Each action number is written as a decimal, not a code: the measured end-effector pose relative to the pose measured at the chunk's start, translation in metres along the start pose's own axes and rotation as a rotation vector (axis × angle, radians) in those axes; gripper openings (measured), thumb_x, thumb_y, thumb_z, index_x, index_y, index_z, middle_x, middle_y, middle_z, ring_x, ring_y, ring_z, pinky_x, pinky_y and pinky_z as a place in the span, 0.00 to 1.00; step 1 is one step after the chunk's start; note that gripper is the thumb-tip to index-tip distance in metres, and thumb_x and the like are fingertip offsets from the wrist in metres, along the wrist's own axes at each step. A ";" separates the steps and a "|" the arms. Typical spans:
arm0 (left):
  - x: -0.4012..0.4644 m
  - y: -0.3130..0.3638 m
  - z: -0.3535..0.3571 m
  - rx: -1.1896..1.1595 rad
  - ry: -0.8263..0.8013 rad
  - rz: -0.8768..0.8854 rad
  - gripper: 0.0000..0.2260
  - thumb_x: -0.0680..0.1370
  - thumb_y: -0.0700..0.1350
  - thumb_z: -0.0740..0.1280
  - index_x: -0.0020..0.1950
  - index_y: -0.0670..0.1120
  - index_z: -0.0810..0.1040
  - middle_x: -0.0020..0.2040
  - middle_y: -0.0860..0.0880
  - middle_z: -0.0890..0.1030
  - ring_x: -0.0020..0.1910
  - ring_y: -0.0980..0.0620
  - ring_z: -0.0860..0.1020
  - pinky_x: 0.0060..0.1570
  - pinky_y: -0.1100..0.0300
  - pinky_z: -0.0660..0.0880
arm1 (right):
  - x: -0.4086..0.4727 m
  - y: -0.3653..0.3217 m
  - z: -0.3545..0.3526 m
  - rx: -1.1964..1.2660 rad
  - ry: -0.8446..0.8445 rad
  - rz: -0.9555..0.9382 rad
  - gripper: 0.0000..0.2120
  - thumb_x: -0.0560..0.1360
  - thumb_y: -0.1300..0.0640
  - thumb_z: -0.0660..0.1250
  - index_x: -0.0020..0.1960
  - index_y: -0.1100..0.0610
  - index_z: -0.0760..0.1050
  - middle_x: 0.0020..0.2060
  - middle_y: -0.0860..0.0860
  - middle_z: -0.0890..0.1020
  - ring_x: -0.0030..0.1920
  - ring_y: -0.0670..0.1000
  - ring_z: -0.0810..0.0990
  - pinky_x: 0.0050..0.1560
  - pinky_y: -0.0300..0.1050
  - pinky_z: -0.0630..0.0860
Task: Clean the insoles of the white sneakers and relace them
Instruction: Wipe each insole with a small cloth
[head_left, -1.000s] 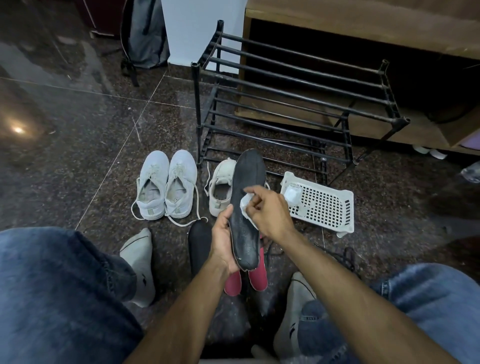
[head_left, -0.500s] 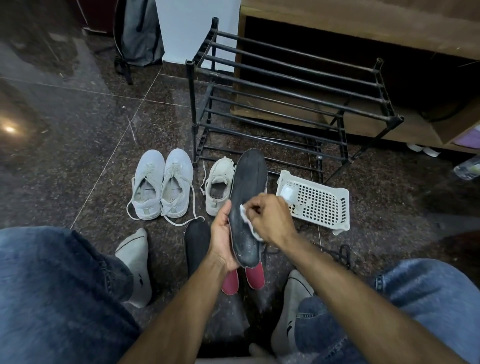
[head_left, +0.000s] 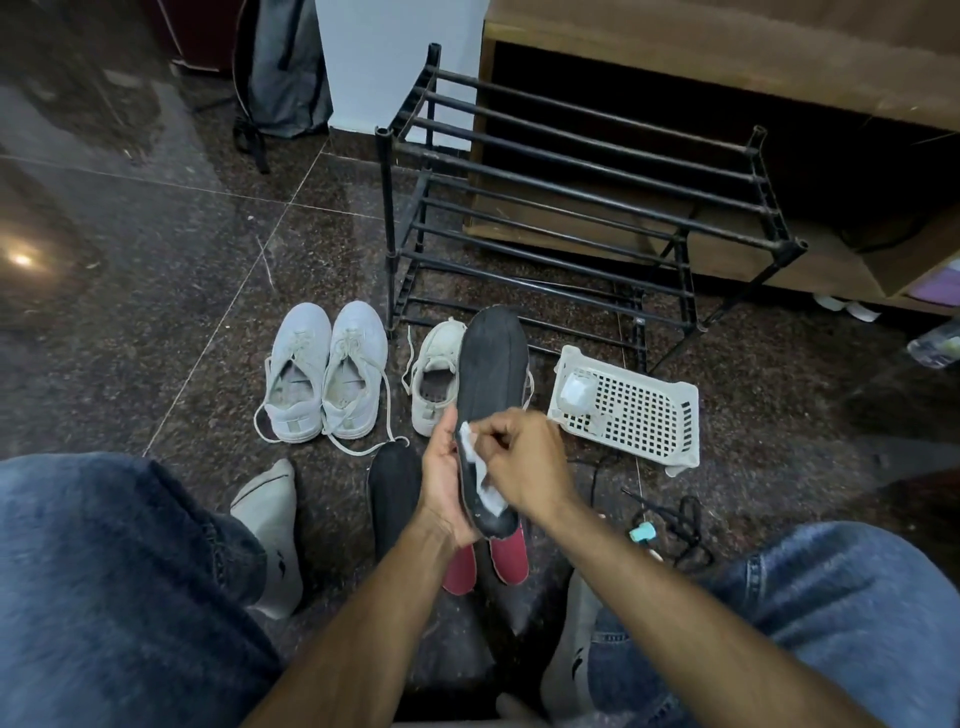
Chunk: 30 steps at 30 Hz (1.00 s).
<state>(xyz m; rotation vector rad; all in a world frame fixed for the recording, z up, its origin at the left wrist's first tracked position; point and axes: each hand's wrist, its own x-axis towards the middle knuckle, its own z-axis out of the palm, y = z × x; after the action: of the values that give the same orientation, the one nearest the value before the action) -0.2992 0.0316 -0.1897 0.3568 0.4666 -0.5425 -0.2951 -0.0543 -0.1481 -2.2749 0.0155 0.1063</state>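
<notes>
- The black shoe rack stands empty of shoes at the far side of the floor, against a wooden cabinet.
- A white perforated basket lies just right of my work, with a small white item in its near-left corner.
- A pair of white sneakers sits side by side to the left, laces slack and trailing on the tiles; a third white sneaker stands just beside them, partly behind what I hold.
- The dark insole is upright in front of me, toe end pointing away.
- My left hand grips the insole along its left edge near the heel.
- My right hand pinches a white wipe against the insole's lower half.
- Another dark insole lies on the floor under my left wrist, and two red ones poke out below the held insole.
- Loose black laces lie at my right knee.
- My judgement: I am mid-clean on one insole. Whether the others are done I cannot tell, and refitting and relacing all remain.
</notes>
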 end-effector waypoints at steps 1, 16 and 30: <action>0.003 0.002 -0.004 -0.008 -0.002 0.005 0.28 0.76 0.63 0.60 0.59 0.39 0.79 0.54 0.39 0.81 0.62 0.43 0.77 0.66 0.50 0.69 | -0.012 0.001 0.003 0.032 -0.053 -0.009 0.06 0.74 0.63 0.70 0.48 0.56 0.85 0.41 0.48 0.83 0.39 0.52 0.83 0.46 0.48 0.80; 0.009 -0.005 -0.011 -0.015 0.016 -0.018 0.32 0.76 0.66 0.59 0.55 0.39 0.82 0.51 0.41 0.83 0.53 0.45 0.82 0.65 0.52 0.70 | -0.024 -0.001 0.001 -0.054 -0.115 -0.058 0.08 0.72 0.63 0.70 0.45 0.54 0.85 0.40 0.47 0.82 0.43 0.51 0.81 0.50 0.44 0.76; 0.009 -0.003 -0.016 0.039 0.001 -0.014 0.33 0.73 0.68 0.63 0.59 0.39 0.79 0.52 0.39 0.79 0.54 0.42 0.80 0.58 0.48 0.77 | -0.033 0.006 -0.013 -0.246 -0.268 -0.292 0.09 0.75 0.64 0.66 0.51 0.57 0.84 0.43 0.49 0.80 0.44 0.50 0.79 0.50 0.48 0.76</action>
<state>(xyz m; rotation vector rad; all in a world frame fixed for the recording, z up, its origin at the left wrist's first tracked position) -0.2994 0.0332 -0.2082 0.3917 0.4603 -0.5658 -0.3269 -0.0689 -0.1422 -2.4613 -0.4927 0.2693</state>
